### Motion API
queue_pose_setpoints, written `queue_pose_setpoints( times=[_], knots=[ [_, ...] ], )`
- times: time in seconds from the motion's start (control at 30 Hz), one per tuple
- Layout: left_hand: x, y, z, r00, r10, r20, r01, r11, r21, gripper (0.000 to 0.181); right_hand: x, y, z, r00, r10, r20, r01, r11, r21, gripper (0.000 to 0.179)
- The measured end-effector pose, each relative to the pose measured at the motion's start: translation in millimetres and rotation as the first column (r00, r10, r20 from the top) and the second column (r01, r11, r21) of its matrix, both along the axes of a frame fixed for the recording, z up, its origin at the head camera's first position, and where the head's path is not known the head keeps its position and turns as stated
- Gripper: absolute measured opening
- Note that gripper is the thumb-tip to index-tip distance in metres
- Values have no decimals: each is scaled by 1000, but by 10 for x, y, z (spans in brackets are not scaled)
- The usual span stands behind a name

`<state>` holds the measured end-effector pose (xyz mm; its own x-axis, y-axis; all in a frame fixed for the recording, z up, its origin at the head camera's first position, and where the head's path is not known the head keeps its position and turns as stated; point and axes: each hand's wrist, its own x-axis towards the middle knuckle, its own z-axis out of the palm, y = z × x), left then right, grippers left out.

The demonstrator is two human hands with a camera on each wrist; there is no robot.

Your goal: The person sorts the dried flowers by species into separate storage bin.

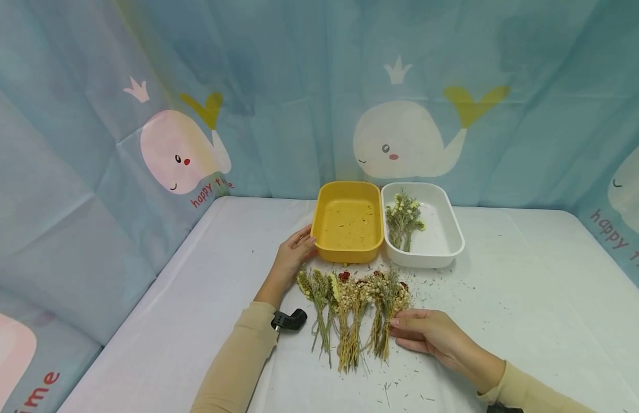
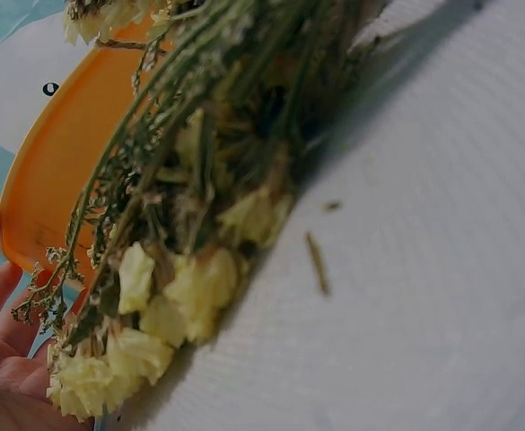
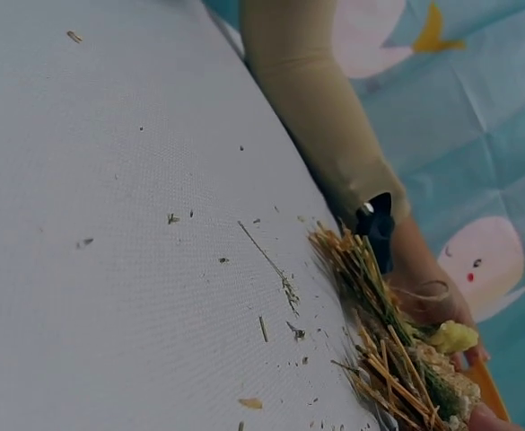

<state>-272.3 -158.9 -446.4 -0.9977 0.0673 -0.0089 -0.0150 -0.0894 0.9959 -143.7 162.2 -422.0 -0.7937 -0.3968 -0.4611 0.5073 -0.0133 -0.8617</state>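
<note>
Several bunches of dried flowers (image 1: 353, 310) lie in a row on the white table, heads toward the trays. My left hand (image 1: 293, 255) rests with relaxed fingers against the near left corner of the yellow tray (image 1: 349, 222), just left of the leftmost bunch (image 2: 168, 260). My right hand (image 1: 428, 335) lies on the table with its fingertips touching the rightmost bunch (image 1: 389, 312). The right wrist view shows the straw stems (image 3: 383, 350) and my left sleeve (image 3: 307, 99). A white tray (image 1: 443, 229) holds one bunch of pale flowers (image 1: 404, 218).
Both trays stand side by side at the table's back, in front of a blue whale-print curtain (image 1: 195, 115). Loose flower crumbs (image 1: 443, 281) are scattered over the table around the bunches. The yellow tray holds only a few crumbs.
</note>
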Motion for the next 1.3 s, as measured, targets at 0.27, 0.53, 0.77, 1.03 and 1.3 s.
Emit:
queue_pose_setpoints(
  times=[0.27,0.53,0.77,1.03,1.3],
  knots=[
    [11,3,-3,1000,-7,-17,8,1000,10,55,2,-14,-12,999,-49,20,49,998,-26,38],
    [7,0,2,1000,-6,-17,6,1000,9,54,28,-36,-14,998,-67,-17,68,997,28,77],
    [8,3,7,1000,2,-2,-2,1000,2,55,66,-7,8,994,-107,-28,108,992,58,72],
    [13,7,11,1000,3,-2,-3,1000,0,54,106,109,119,995,-93,-46,93,996,4,77],
    [10,15,10,1000,11,1,-11,1000,-8,54,52,110,322,990,-74,-120,82,995,62,75]
  ],
)
